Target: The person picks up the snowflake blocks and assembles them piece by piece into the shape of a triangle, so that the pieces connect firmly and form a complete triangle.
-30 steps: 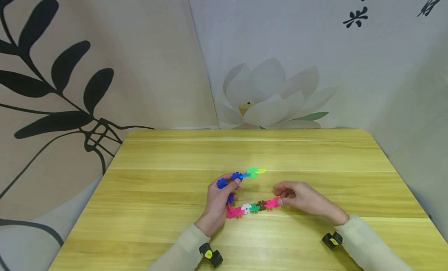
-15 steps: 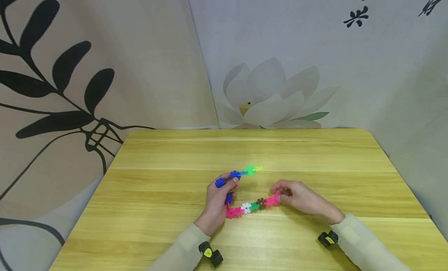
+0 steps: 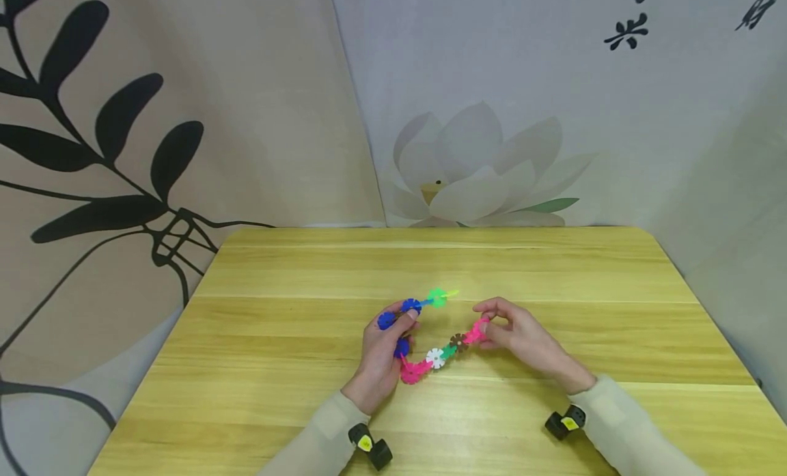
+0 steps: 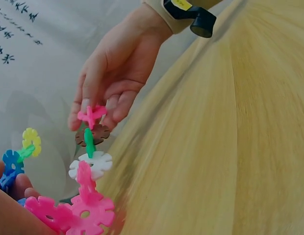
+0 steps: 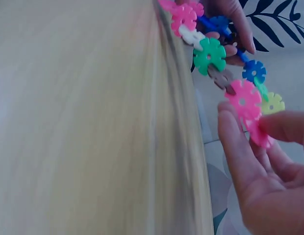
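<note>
A curved chain of notched plastic snowflake discs (image 3: 435, 358) hangs between both hands over the table. My left hand (image 3: 377, 360) grips its blue part, thumb laid over a dark blue disc (image 3: 410, 305). Beyond that thumb, light blue, green and yellow discs (image 3: 437, 298) stick out to a free end. My right hand (image 3: 522, 334) pinches the pink discs (image 5: 244, 100) at the other end between thumb and fingers. Between the hands run brown, green (image 5: 209, 55), white and more pink discs (image 4: 90, 215). The left fingers hide some of the blue discs.
The pale wooden table (image 3: 295, 394) reaches back to a wall (image 3: 295, 121) printed with dark leaves, a lotus and writing. A black wrist camera (image 3: 370, 447) sits at the left cuff, another camera (image 3: 565, 423) at the right.
The right hand has moved away from the body and slightly left, raising the pink end so the chain slopes upward. The left hand stays nearly still; its free green and yellow end has shifted slightly left.
</note>
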